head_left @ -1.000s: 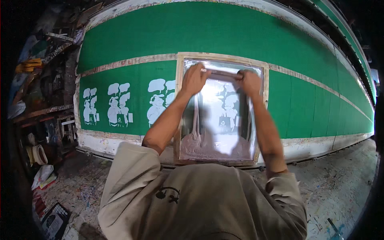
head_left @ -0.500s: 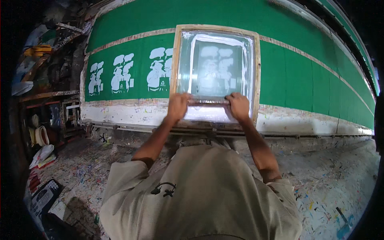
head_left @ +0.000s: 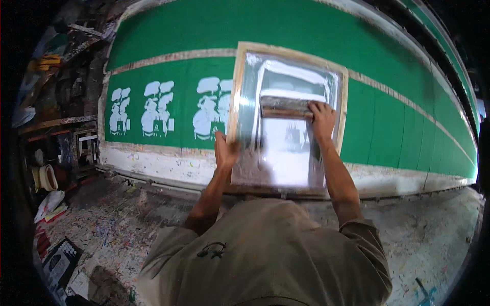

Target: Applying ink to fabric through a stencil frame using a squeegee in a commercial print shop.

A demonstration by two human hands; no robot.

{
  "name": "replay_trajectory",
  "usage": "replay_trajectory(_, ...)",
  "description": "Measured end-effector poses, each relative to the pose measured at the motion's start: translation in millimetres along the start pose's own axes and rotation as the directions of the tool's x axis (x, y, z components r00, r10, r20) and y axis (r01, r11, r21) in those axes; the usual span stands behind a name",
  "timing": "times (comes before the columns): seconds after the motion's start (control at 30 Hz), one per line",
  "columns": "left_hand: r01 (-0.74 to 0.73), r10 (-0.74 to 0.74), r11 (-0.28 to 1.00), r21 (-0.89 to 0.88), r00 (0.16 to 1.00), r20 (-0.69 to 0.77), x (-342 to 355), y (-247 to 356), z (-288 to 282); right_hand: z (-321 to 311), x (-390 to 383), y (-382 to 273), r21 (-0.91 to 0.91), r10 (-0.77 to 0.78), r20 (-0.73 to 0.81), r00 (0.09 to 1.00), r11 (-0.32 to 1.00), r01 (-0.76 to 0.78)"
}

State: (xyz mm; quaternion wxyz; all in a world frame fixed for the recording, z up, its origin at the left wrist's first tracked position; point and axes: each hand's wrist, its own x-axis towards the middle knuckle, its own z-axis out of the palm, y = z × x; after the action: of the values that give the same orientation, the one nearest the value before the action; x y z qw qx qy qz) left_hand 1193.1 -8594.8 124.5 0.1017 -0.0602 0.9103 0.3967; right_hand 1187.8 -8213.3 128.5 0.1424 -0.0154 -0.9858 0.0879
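Note:
A wooden-framed printing screen [head_left: 236, 86] lies on a long green cloth [head_left: 173, 30] stretched over a table. White ink coats the mesh. My right hand [head_left: 321, 120] grips the right end of a wooden squeegee [head_left: 286, 107] lying across the middle of the screen. My left hand [head_left: 224, 150] presses on the frame's near left side, fingers over its edge. Three white printed motifs [head_left: 168, 107] sit on the cloth to the left of the screen.
The table's near edge [head_left: 168, 158] is white and paint-spattered. The floor [head_left: 102, 224] below is speckled with paint. Shelves with clutter, a roll of tape [head_left: 47, 177] and papers stand at the left. More green cloth runs off to the right.
The squeegee went from the screen's far end down to its near end, then back up to the middle. My left hand left the squeegee and now holds the frame.

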Motion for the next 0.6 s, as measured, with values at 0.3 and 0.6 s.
replay_trajectory(0.3,-0.062,0.05,0.991,-0.123,0.994,-0.093,4,34,14,-21,-121,70,0.458,0.448,0.09,0.89,0.775,-0.436)
replay_trajectory(0.6,-0.067,0.058,0.992,-0.107,0.995,-0.086,-56,160,194,-134,-168,251,0.669,0.702,0.543,0.461,-0.03,-0.742)
